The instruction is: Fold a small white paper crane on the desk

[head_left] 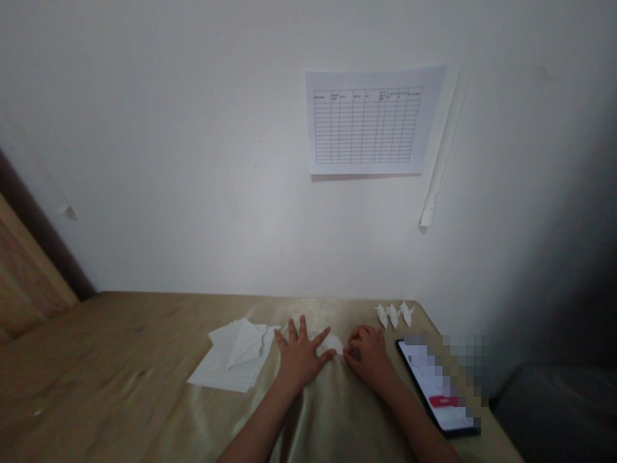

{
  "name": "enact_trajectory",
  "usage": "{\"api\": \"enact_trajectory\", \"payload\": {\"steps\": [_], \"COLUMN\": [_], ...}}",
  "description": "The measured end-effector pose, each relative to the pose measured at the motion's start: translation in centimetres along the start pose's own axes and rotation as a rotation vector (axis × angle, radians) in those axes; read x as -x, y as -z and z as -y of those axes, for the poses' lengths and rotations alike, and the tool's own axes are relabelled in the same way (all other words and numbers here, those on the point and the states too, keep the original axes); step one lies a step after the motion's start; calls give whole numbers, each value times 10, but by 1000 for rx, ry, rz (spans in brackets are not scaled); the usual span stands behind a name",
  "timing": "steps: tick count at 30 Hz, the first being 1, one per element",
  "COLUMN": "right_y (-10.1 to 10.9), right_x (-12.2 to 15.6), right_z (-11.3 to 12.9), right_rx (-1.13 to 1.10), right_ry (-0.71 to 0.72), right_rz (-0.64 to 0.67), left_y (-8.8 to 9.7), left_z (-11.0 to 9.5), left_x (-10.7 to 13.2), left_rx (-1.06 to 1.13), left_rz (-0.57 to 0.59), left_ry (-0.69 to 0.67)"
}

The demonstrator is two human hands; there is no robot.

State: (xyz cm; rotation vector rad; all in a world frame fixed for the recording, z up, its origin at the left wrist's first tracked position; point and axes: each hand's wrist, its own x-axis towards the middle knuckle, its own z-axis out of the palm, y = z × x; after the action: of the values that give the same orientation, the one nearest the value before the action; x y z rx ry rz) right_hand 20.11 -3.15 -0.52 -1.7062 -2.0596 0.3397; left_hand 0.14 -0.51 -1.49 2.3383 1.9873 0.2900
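A small piece of white paper (333,344) lies on the cloth-covered table between my hands, partly hidden by them. My left hand (299,354) is spread flat, with its thumb and index finger at the paper's left side. At the right edge of that piece, my right hand (369,354) has its fingers curled and pinches the corner. Left of my left hand is a stack of white paper sheets (216,370), topped by a sheet folded to a point (248,341). Three small folded paper figures (394,315) stand in a row beyond my right hand.
A tablet or large phone (434,386) with a lit screen lies to the right, partly blurred out. The table (120,373) ends at a white wall (193,161), where a printed grid sheet (369,125) hangs. A wooden piece (29,276) stands at far left.
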Motion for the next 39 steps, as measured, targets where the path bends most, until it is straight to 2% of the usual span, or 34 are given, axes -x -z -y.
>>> {"api": "enact_trajectory", "payload": {"steps": [7, 14, 18, 28, 39], "right_y": [0, 3, 2, 0, -7], "right_x": [1, 1, 1, 3, -2], "right_z": [2, 2, 1, -3, -12], "right_rx": [8, 7, 12, -36, -73], "right_ry": [2, 3, 4, -9, -31], "right_rz": [-20, 3, 5, -33, -90], "left_y": [6, 6, 9, 17, 23], "left_z": [7, 5, 2, 6, 6], "left_x": [-7, -6, -6, -9, -11], "left_rx": [-23, 6, 19, 217, 382], "left_rz": [-33, 9, -11, -139, -184], "left_ry": [28, 11, 10, 17, 36]}}
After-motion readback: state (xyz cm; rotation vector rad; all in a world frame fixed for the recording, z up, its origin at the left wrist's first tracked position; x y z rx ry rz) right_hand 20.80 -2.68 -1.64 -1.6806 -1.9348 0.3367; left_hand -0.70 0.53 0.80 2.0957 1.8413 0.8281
